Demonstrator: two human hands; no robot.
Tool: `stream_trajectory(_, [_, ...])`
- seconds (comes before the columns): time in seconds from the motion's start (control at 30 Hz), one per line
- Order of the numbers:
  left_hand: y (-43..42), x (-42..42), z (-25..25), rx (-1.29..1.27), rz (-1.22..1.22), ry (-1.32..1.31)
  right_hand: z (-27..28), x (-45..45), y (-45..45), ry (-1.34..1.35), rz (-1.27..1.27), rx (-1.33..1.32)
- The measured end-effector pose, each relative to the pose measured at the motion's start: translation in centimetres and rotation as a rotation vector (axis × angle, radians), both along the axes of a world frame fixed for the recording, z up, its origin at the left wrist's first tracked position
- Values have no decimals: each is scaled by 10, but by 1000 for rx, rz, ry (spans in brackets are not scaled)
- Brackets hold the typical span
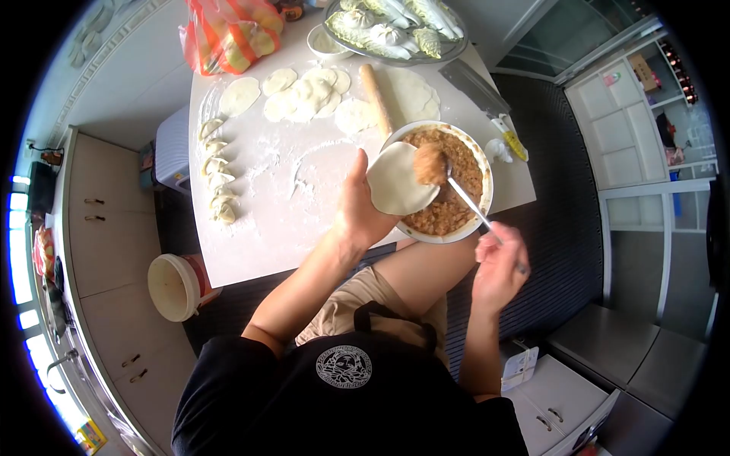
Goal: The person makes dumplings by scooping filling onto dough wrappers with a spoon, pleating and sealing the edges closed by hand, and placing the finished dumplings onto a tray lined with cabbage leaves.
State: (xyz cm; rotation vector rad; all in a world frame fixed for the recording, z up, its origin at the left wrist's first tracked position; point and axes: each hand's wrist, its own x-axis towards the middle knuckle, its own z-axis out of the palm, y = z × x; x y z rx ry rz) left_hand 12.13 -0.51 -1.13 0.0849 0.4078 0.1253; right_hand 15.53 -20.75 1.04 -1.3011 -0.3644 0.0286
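A round dough wrapper (pixel 395 186) rests on the palm and fingers of my left hand (pixel 360 209), whose thumb points up beside it. My right hand (pixel 502 266) is closed around the handle of a metal spoon (pixel 471 201). A lump of brown meat filling (pixel 430 164) sits at the spoon's end, over the wrapper's right side. Under both is a white bowl (pixel 488 176) of the same filling, partly covered by the wrapper. My left fingers are mostly hidden beneath the dough.
On the floured table (pixel 266 251), folded dumplings (pixel 217 171) line the left edge. Flat wrappers (pixel 308 95), a rolling pin (pixel 375 99) and a tray of cabbage leaves and buns (pixel 395 30) lie behind. A cleaver (pixel 473 85) lies at right; a bucket (pixel 173 287) stands lower left.
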Motion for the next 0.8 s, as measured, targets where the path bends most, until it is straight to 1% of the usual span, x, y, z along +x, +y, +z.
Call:
stream_trajectory(0.1, [-4, 2, 3, -10, -41, -10, -3, -8, 2, -442, 50, -349])
stream_trajectory(0.17, [-4, 0, 4, -10, -40, -32, -2, -11, 1, -635, 83, -473])
stream_trajectory(0.33, [-2, -5, -1, -47, -56, -46, 0, -18, -7, -767, 73, -499])
stream_trajectory(0.47, [-3, -6, -1, -19, -45, -38, 5, -17, -8, -778, 188, -527])
stream_trajectory(0.53, [-2, -8, -6, -14, -52, -81, 9, -16, -11, -800, 228, -562])
stream_trajectory(0.67, [-1, -12, -6, -16, -38, -111, 13, -18, -14, -738, 215, -468])
stream_trajectory(0.77, [-3, -14, -4, 9, -51, -81, 6, -20, -10, -594, 143, -517])
stream_trajectory(0.8, [-3, -15, -3, 4, -40, -58, 6, -19, -10, -573, 125, -488])
